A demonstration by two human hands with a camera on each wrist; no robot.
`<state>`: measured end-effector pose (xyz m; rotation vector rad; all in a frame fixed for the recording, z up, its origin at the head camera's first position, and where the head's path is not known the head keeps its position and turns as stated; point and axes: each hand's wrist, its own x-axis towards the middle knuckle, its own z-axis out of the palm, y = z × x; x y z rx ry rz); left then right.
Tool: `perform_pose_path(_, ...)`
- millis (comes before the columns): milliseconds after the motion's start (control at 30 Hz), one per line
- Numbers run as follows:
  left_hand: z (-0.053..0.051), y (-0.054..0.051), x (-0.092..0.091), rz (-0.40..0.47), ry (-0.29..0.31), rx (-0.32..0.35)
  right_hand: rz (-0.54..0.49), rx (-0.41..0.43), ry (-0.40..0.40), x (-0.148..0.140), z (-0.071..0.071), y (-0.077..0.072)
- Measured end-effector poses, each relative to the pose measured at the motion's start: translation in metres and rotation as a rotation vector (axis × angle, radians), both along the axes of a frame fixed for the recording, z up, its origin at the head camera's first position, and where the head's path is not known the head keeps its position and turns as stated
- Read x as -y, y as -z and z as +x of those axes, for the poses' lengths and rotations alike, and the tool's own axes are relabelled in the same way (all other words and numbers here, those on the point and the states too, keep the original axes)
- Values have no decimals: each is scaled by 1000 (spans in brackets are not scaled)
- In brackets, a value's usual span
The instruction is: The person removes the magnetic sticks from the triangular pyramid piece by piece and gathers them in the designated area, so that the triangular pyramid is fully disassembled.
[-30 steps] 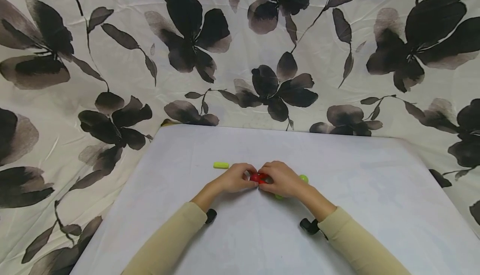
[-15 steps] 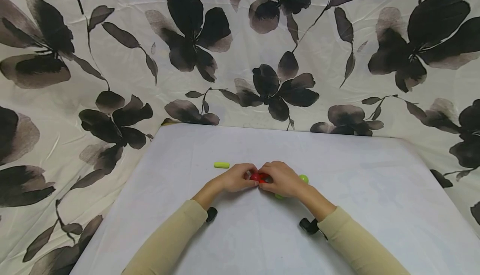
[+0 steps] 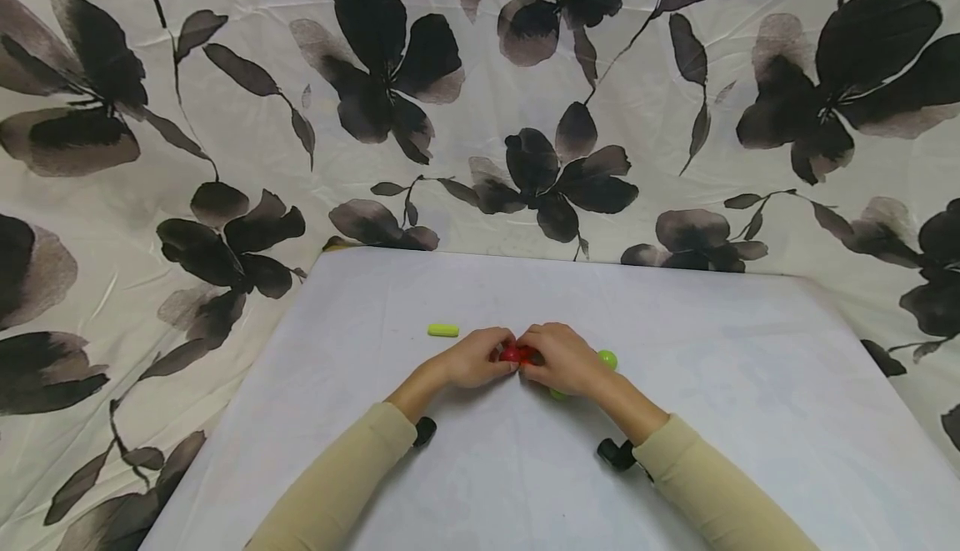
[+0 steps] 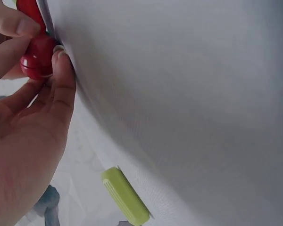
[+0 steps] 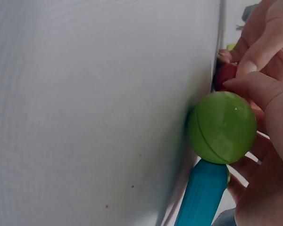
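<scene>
In the head view my left hand pinches a shiny red ball between thumb and fingers. My right hand, fingertips almost meeting the left ones, grips a red rod whose end meets the ball. Whether the two are firmly joined I cannot tell. Beside the right palm, a larger green ball touches the end of a teal rod. Green also shows on both sides of the right hand in the head view, as a ball and a partly hidden piece.
A yellow-green ribbed rod lies on the white-covered table, beyond and left of the left hand. Behind the table's far edge hangs a floral cloth. Dark wrist cameras sit under both sleeves.
Hardly anything differs. Both hands stay together at the red ball and rod, with only tiny finger and wrist shifts.
</scene>
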<state>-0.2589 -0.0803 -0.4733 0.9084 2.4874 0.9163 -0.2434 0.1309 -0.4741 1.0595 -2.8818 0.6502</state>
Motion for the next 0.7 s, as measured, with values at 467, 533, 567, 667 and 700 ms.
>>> perform_pose_path(467, 1, -3, 0, 7, 6, -2, -28, 6, 21, 1, -2, -1)
perform_pose_path(533, 1, -3, 0, 7, 3, 2, -28, 5, 17, 1, -2, -1)
perform_pose_path(567, 1, -3, 0, 7, 1, 2, -29, 4, 15, 1, -2, -1)
perform_pose_path(667, 2, -2, 0, 6, -4, 4, -36, 2, 8, 1, -1, -1)
perform_pose_path(700, 2, -2, 0, 6, -9, 5, -39, 0, 5, 1, -1, -1)
